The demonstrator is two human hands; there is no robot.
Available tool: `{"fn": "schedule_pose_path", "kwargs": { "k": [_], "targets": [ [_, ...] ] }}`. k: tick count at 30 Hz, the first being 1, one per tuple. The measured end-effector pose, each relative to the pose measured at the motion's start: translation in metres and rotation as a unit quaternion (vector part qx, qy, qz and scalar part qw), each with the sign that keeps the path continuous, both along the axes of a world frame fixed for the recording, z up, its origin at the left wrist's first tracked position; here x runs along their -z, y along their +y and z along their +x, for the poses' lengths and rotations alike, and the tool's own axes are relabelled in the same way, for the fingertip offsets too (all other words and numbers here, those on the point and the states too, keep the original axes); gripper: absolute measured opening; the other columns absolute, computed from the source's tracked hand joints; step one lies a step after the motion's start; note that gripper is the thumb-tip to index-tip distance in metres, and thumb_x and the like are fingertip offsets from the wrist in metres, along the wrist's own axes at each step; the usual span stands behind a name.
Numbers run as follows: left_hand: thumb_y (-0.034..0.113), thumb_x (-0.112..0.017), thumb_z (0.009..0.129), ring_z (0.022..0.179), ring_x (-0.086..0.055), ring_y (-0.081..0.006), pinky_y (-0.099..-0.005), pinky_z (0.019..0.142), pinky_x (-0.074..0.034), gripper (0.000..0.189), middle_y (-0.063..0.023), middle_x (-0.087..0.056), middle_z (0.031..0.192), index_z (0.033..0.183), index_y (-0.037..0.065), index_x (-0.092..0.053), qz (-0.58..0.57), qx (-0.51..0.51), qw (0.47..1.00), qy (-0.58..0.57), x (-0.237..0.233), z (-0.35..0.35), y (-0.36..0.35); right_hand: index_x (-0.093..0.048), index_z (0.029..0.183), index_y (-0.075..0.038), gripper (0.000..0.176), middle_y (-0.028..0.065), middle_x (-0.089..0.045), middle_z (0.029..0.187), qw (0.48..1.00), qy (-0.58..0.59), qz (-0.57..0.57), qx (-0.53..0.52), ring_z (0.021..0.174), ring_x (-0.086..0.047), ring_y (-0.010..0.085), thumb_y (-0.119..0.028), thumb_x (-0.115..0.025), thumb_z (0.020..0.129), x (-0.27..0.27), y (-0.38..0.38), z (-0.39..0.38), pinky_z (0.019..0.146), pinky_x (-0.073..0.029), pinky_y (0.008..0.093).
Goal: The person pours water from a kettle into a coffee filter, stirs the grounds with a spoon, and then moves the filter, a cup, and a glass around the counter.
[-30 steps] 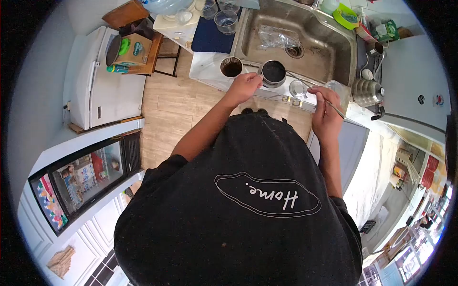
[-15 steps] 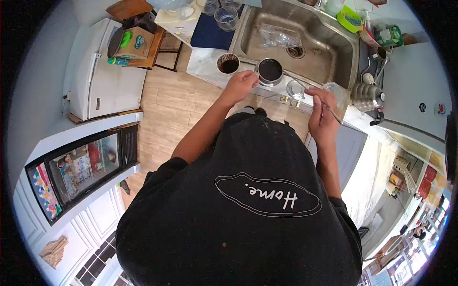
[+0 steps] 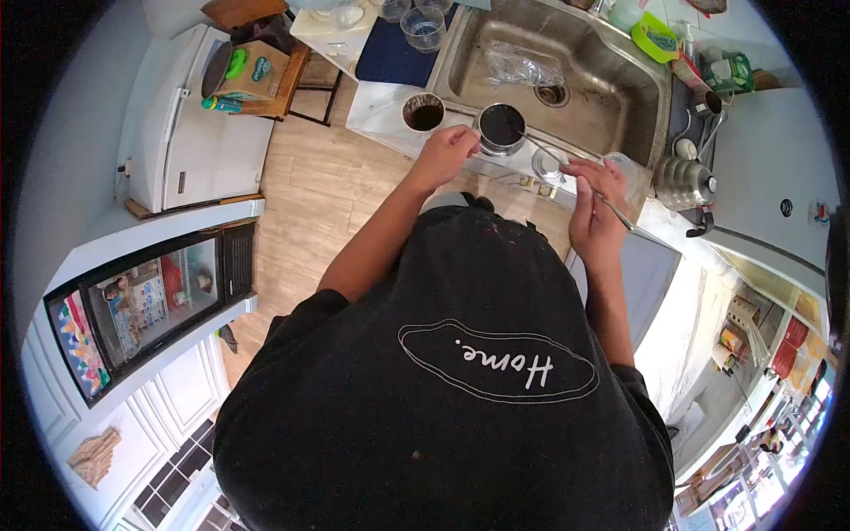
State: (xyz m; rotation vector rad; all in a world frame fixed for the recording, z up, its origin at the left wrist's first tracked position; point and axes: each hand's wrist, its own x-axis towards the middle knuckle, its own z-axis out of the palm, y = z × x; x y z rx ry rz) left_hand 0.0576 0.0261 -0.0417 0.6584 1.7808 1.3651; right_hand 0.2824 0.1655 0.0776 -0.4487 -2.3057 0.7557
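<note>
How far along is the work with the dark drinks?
Done: paper cup and steel cup both hold dark liquid. In hand: left hand touches the steel cup, right hand holds a long spoon. Left: the small glass looks empty.

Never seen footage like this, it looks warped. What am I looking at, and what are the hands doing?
One wide-angle camera sits on a person's head, looking down, so their black shirt fills the bottom and edges bend. No machine, just two bare hands at a counter before a steel sink. The left hand touches a metal cup of dark liquid, with a paper cup beside it. The right hand holds a thin metal rod that points toward that cup. A small glass and a kettle stand nearby.
</note>
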Motion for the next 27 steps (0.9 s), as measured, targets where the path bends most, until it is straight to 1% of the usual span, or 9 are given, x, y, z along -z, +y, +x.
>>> {"fn": "schedule_pose_path", "kwargs": {
  "k": [2,5,6,12,15,18,20,24,27],
  "targets": [
    [0.03,-0.057,0.097,0.075,-0.058,-0.0128,-0.028,0.071,-0.046,0.035,-0.0055,-0.065,0.078,0.086,-0.003,-0.066,-0.006,-0.008,1.0,-0.004,-0.001,0.001,0.001,-0.067,0.099,-0.007,0.012,0.0095,-0.071,0.103,1.0,-0.003,-0.002,0.007,0.101,-0.067,0.027,-0.004,-0.056,0.095,0.002,-0.003,-0.006,0.106,-0.037,0.0477],
    [0.03,-0.055,0.099,0.08,-0.061,-0.0158,-0.0313,0.079,-0.049,0.036,-0.0061,-0.065,0.082,0.086,-0.001,-0.065,-0.002,0.008,1.0,-0.004,0.004,-0.002,0.0,-0.067,0.099,-0.007,0.012,0.0094,-0.071,0.103,1.0,0.0,0.002,0.027,0.101,-0.067,0.0267,-0.004,-0.056,0.095,0.006,0.0,-0.007,0.106,-0.037,0.0479],
    [0.03,-0.055,0.099,0.081,-0.061,-0.0157,-0.0312,0.079,-0.049,0.036,-0.0061,-0.065,0.082,0.086,-0.001,-0.065,-0.005,0.008,1.0,-0.002,0.004,-0.003,-0.001,-0.067,0.099,-0.007,0.012,0.0093,-0.071,0.103,0.999,0.001,0.003,0.037,0.101,-0.067,0.0267,-0.004,-0.056,0.095,0.007,0.001,-0.006,0.106,-0.037,0.0479],
    [0.031,-0.055,0.099,0.082,-0.061,-0.015,-0.0306,0.08,-0.048,0.036,-0.0063,-0.065,0.083,0.086,-0.001,-0.065,-0.022,0.015,1.0,0.01,-0.001,-0.003,0.001,-0.067,0.1,-0.007,0.01,0.0092,-0.071,0.103,1.0,0.019,-0.001,0.0,0.1,-0.066,0.0269,-0.005,-0.057,0.096,0.001,0.0,-0.003,0.105,-0.039,0.0479],
    [0.031,-0.055,0.099,0.082,-0.06,-0.0147,-0.0304,0.081,-0.048,0.036,-0.0062,-0.065,0.083,0.086,-0.001,-0.064,-0.03,0.011,0.999,0.005,-0.003,-0.001,0.0,-0.067,0.1,-0.007,0.01,0.0099,-0.07,0.102,1.0,-0.007,0.002,0.012,0.101,-0.066,0.0272,-0.005,-0.058,0.095,0.001,-0.002,-0.009,0.104,-0.04,0.0484],
    [0.032,-0.055,0.099,0.083,-0.061,-0.0149,-0.0309,0.081,-0.048,0.036,-0.0061,-0.065,0.084,0.086,-0.001,-0.064,-0.022,0.016,1.0,0.011,0.0,-0.004,0.0,-0.067,0.1,-0.007,0.01,0.0099,-0.07,0.101,1.0,0.005,0.009,0.026,0.1,-0.066,0.0275,-0.004,-0.059,0.094,0.001,0.004,-0.006,0.104,-0.04,0.0483],
    [0.031,-0.055,0.099,0.084,-0.061,-0.0152,-0.0315,0.082,-0.048,0.036,-0.0061,-0.065,0.084,0.086,-0.001,-0.064,-0.016,0.012,1.0,0.003,0.007,-0.003,0.0,-0.067,0.1,-0.007,0.01,0.0099,-0.069,0.1,1.0,0.011,0.008,0.018,0.1,-0.066,0.0278,-0.004,-0.059,0.094,-0.002,0.005,-0.002,0.104,-0.04,0.0483],
    [0.031,-0.055,0.099,0.085,-0.062,-0.0161,-0.0318,0.082,-0.048,0.035,-0.0065,-0.066,0.085,0.087,-0.001,-0.065,-0.025,0.009,1.0,0.0,0.003,-0.002,0.0,-0.067,0.099,-0.007,0.01,0.0103,-0.069,0.1,1.0,0.02,0.003,-0.005,0.099,-0.065,0.0288,-0.004,-0.058,0.094,0.001,0.002,-0.005,0.104,-0.04,0.0485],
    [0.031,-0.055,0.099,0.086,-0.062,-0.0169,-0.0319,0.083,-0.049,0.035,-0.0071,-0.066,0.086,0.089,-0.001,-0.065,-0.03,0.013,0.999,0.004,0.002,-0.003,0.001,-0.067,0.099,-0.006,0.01,0.0112,-0.069,0.101,1.0,-0.001,-0.009,0.013,0.1,-0.065,0.0299,-0.004,-0.058,0.094,0.0,-0.003,-0.012,0.103,-0.041,0.0482]
  ]
}}
